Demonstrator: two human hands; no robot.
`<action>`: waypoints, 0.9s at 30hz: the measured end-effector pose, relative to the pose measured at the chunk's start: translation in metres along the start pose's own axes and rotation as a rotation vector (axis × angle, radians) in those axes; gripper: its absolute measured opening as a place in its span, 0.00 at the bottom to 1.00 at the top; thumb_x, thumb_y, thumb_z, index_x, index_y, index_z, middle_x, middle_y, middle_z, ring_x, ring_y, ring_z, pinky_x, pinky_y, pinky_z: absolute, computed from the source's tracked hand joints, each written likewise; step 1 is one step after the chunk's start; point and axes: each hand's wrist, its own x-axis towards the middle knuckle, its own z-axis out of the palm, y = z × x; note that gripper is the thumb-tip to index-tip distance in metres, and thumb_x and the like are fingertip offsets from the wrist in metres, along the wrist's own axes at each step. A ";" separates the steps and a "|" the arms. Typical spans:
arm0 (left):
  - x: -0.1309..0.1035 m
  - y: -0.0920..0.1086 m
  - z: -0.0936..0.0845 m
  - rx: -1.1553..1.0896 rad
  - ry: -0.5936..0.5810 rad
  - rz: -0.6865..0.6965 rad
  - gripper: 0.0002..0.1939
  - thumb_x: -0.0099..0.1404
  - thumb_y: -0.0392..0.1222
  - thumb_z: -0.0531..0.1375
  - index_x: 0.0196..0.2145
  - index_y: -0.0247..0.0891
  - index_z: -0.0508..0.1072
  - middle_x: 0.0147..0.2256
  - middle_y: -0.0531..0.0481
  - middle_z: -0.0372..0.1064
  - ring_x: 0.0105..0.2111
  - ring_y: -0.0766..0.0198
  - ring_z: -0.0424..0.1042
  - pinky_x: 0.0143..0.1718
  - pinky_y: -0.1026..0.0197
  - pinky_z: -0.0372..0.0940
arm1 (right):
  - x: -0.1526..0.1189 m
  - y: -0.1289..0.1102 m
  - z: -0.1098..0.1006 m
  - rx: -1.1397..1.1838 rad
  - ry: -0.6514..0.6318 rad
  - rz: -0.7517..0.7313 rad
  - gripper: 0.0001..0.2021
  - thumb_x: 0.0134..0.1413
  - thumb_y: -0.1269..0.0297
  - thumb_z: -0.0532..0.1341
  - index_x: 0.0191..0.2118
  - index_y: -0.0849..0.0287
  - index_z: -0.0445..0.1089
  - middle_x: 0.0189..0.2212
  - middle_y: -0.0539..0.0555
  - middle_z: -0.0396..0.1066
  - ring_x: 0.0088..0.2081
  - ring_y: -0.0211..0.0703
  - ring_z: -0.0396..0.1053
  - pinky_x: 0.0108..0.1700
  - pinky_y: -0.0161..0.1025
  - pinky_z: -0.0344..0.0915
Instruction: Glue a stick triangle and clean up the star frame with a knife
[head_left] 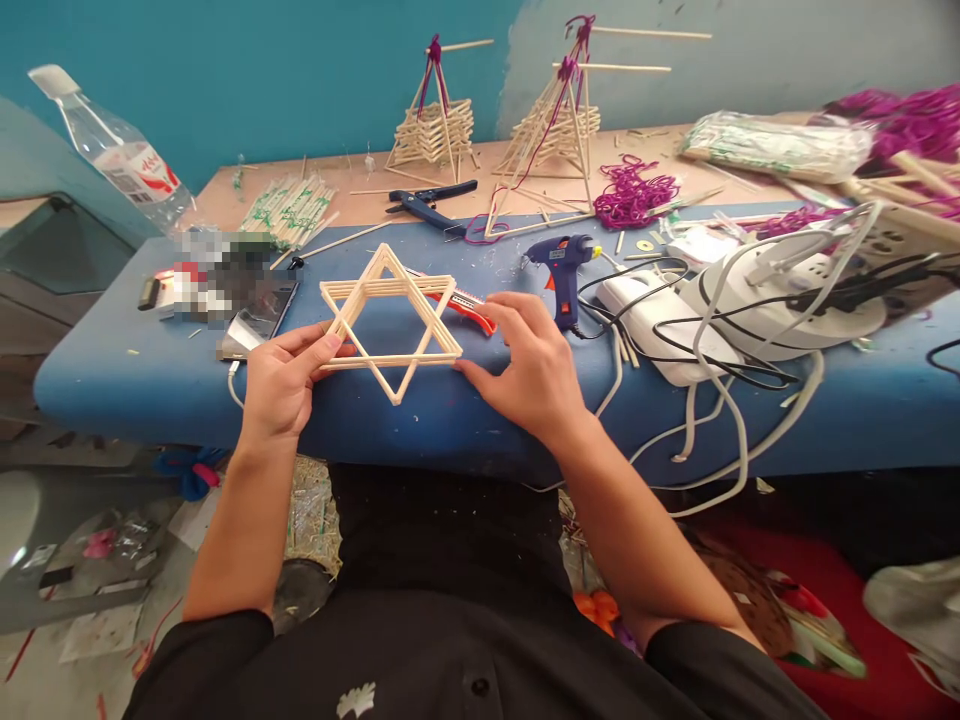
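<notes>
A six-pointed star of stacked thin wooden sticks (409, 359) is held up above the blue table. My left hand (289, 375) pinches its lower left point between thumb and fingers. At the star's right side is my right hand (529, 365), fingers curved and apart, the thumb tip at or very near the lower right corner. Behind the star lies a red utility knife (474, 312), partly hidden by the star and my right fingers. A dark blue glue gun (562, 270) stands just beyond my right hand.
Blue-handled cutters (431, 208) lie behind the star. Two stick structures tied with purple yarn, one (435, 130) left of another (555, 135), stand at the back. A white power strip (660, 325) with tangled cables is right. A plastic bottle (120, 150) and wrapped sticks (289, 210) are left.
</notes>
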 end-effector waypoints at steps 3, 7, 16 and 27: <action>0.002 0.005 -0.008 0.039 -0.002 0.008 0.21 0.44 0.54 0.83 0.34 0.44 0.90 0.35 0.44 0.86 0.32 0.52 0.85 0.31 0.56 0.81 | 0.017 0.005 -0.006 -0.020 -0.165 0.120 0.35 0.53 0.61 0.75 0.67 0.56 0.73 0.68 0.66 0.71 0.57 0.62 0.78 0.56 0.59 0.78; 0.006 0.007 -0.020 0.107 -0.018 0.027 0.18 0.46 0.56 0.81 0.32 0.47 0.89 0.32 0.44 0.84 0.32 0.47 0.83 0.31 0.48 0.79 | 0.033 0.010 -0.001 -0.122 -0.223 0.172 0.21 0.62 0.61 0.68 0.60 0.55 0.78 0.52 0.62 0.82 0.49 0.62 0.79 0.54 0.59 0.74; 0.008 0.010 -0.034 0.125 0.012 0.021 0.18 0.45 0.55 0.81 0.31 0.44 0.89 0.28 0.45 0.81 0.29 0.51 0.80 0.29 0.51 0.76 | 0.030 0.009 0.011 -0.270 -0.117 0.169 0.15 0.62 0.61 0.66 0.51 0.59 0.82 0.45 0.64 0.82 0.42 0.61 0.78 0.44 0.56 0.74; 0.025 0.016 -0.013 -0.005 0.061 0.046 0.24 0.47 0.53 0.80 0.41 0.42 0.88 0.37 0.45 0.85 0.33 0.55 0.83 0.38 0.53 0.82 | 0.044 -0.002 0.000 -0.182 0.042 0.273 0.13 0.66 0.60 0.63 0.49 0.59 0.81 0.49 0.66 0.80 0.43 0.59 0.80 0.44 0.56 0.77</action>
